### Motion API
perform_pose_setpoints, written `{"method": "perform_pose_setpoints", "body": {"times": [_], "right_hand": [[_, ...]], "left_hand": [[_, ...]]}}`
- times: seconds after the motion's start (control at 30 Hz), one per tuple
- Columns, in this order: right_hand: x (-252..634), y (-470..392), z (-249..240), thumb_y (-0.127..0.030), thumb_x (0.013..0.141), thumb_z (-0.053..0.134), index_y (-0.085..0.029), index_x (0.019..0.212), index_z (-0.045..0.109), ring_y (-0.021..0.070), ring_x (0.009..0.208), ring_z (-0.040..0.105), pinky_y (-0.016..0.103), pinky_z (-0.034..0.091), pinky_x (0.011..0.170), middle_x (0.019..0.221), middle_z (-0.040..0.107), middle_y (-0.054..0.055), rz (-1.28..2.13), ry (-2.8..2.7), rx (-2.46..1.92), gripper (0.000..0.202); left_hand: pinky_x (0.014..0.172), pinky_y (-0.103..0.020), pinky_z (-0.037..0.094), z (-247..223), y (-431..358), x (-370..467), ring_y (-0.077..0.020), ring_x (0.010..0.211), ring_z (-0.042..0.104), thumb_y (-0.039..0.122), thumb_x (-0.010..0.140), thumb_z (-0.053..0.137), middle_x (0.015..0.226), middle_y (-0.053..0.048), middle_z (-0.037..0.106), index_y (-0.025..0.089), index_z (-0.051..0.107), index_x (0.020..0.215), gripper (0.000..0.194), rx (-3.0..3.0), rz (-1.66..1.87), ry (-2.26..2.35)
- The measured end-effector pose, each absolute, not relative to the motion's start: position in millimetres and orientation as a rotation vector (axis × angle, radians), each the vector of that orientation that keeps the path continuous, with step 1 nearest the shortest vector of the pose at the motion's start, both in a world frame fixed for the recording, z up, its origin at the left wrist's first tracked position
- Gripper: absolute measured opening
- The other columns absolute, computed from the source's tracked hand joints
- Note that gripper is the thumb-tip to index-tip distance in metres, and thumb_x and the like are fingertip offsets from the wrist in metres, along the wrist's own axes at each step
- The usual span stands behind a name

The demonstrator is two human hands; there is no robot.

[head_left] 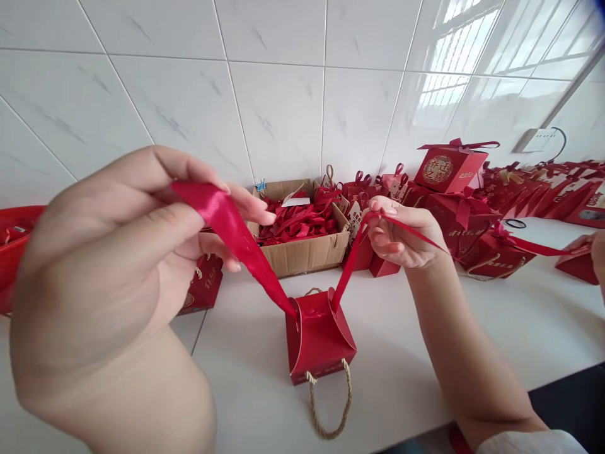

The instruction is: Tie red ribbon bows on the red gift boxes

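Observation:
A small red gift box (321,340) with a twisted rope handle (348,400) stands on the white table in front of me. A red ribbon (258,265) is threaded through slots in its folded top flaps, and both ends rise from it in a V. My left hand (137,252), close to the camera, pinches one end between thumb and fingers. The other end is pinched by my right hand (394,233), with a loose tail trailing right past the wrist. Both ends look fairly taut, and my hands are apart above the box.
Behind the box, a cardboard carton (307,255) holds many red ribbons. Finished red boxes with bows (454,167) crowd the right side against the tiled wall. Another person's hand (583,246) is at the far right. A red basin (21,252) stands at the left.

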State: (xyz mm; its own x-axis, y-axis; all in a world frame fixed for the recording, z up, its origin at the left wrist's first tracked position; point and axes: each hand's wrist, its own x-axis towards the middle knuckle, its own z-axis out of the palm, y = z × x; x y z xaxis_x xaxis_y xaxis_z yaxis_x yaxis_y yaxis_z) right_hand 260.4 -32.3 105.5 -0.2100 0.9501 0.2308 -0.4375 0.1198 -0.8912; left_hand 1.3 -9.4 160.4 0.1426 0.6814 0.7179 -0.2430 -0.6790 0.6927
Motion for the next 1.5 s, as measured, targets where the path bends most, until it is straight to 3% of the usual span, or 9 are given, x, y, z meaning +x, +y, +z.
{"method": "perform_pose_setpoints", "body": {"times": [0.1,0.23,0.4,0.7,1.0,1.13,1.3,1.5], "right_hand": [[258.7,-32.7,105.0,-0.023,0.06,0.073,-0.024,0.077,0.071,0.0134,0.058,0.068,0.011,0.034,0.034,0.073,0.07,-0.003,1.428,-1.147,-0.603,0.017],[255.3,-34.5,105.3,-0.021,0.057,0.077,-0.025,0.08,0.07,0.0157,0.06,0.07,0.013,0.039,0.036,0.072,0.069,-0.005,1.354,-1.185,-0.633,0.024],[254.9,-37.5,107.1,-0.033,0.065,0.078,-0.023,0.071,0.064,0.0085,0.045,0.061,0.015,0.041,0.036,0.063,0.063,-0.006,1.253,-1.222,-0.595,0.019],[258.7,-44.5,112.6,-0.04,0.065,0.077,-0.024,0.071,0.059,0.007,0.04,0.05,0.018,0.039,0.037,0.055,0.052,-0.007,1.173,-1.326,-0.601,0.025],[256.4,-47.1,114.9,-0.047,0.061,0.079,-0.026,0.067,0.059,0.0104,0.044,0.049,0.024,0.037,0.039,0.057,0.053,-0.004,0.924,-1.222,-0.721,0.029],[249.6,-50.3,117.8,-0.039,0.069,0.076,-0.026,0.068,0.062,0.0106,0.051,0.052,0.024,0.041,0.044,0.062,0.056,-0.003,0.801,-1.165,-0.728,0.02],[234.3,-48.1,117.1,-0.027,0.073,0.074,-0.022,0.071,0.065,0.0081,0.06,0.052,0.02,0.047,0.055,0.067,0.057,-0.003,0.792,-1.083,-0.68,0.01],[224.3,-45.3,114.1,-0.025,0.074,0.073,-0.021,0.076,0.061,0.0077,0.063,0.051,0.019,0.047,0.058,0.073,0.056,-0.003,0.725,-1.0,-0.666,0.013]], "left_hand": [[0.026,-0.02,0.041,160.7,-10.0,1.0,-0.026,0.055,0.069,0.001,0.071,0.047,0.066,-0.009,0.072,0.012,0.061,0.075,0.018,1.793,1.406,0.331],[0.033,-0.024,0.049,160.7,-8.2,-1.0,-0.0229,0.054,0.069,-0.001,0.072,0.044,0.062,-0.005,0.069,0.013,0.06,0.078,0.021,1.766,1.337,0.361],[0.033,-0.025,0.05,161.2,-5.3,-3.0,-0.0183,0.041,0.064,0.001,0.07,0.052,0.056,-0.001,0.062,0.013,0.061,0.076,0.017,1.742,1.301,0.381],[0.041,-0.028,0.056,161.6,-8.1,-2.9,-0.0193,0.051,0.067,0.004,0.065,0.058,0.065,-0.001,0.062,0.017,0.061,0.082,0.022,1.778,1.118,0.403],[0.035,-0.021,0.045,160.3,-4.2,-1.3,-0.0158,0.056,0.061,0.004,0.064,0.065,0.073,-0.006,0.062,0.015,0.064,0.084,0.023,1.722,1.431,0.436],[0.038,-0.022,0.044,156.1,-0.2,5.5,-0.0153,0.058,0.06,0.001,0.065,0.066,0.072,-0.004,0.061,0.016,0.064,0.084,0.024,1.661,1.55,0.408],[0.043,-0.02,0.048,147.5,5.5,20.4,-0.011,0.055,0.059,0.005,0.069,0.069,0.065,0.001,0.059,0.017,0.062,0.069,0.014,1.756,1.754,0.445],[0.049,-0.022,0.05,140.9,6.7,26.2,-0.0108,0.052,0.058,0.014,0.077,0.064,0.064,0.001,0.064,0.02,0.071,0.076,0.009,1.857,1.726,0.581]]}}
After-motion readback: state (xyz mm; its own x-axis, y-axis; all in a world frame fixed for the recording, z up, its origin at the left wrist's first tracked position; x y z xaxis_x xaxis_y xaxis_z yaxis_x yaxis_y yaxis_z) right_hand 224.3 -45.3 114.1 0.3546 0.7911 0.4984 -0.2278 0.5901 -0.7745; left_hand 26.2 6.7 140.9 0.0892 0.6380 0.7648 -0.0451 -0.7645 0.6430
